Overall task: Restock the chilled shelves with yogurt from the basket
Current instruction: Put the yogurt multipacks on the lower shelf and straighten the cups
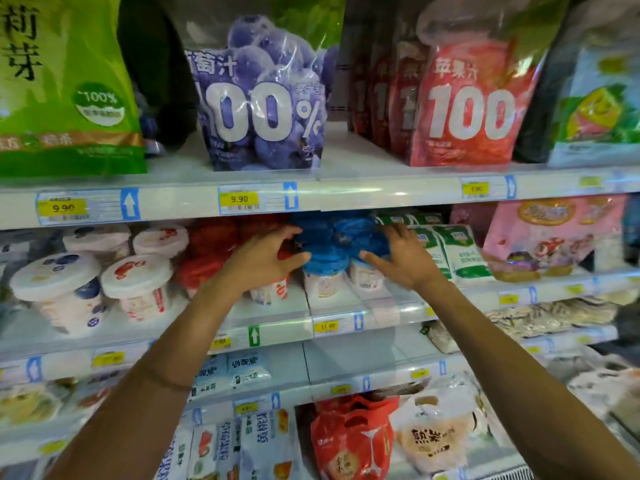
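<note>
Both my hands reach into the second chilled shelf (346, 308). My left hand (263, 258) curls around the left side of a blue-topped yogurt jar (323, 268), thumb and fingers touching its blue wrap. My right hand (401, 258) rests on a second blue-topped yogurt jar (363, 268) beside the first, fingers over its blue cover. Both jars stand upright on the shelf. Red-topped yogurt jars (211, 251) stand to the left, partly hidden by my left hand. The basket is out of view.
White yogurt tubs (59, 285) fill the shelf's left end. White-green milk pouches (460, 251) and a pink bag (547, 233) stand to the right. Juice bags (263, 98) line the shelf above; its edge (346, 195) overhangs my hands. Lower shelves hold more pouches and bags.
</note>
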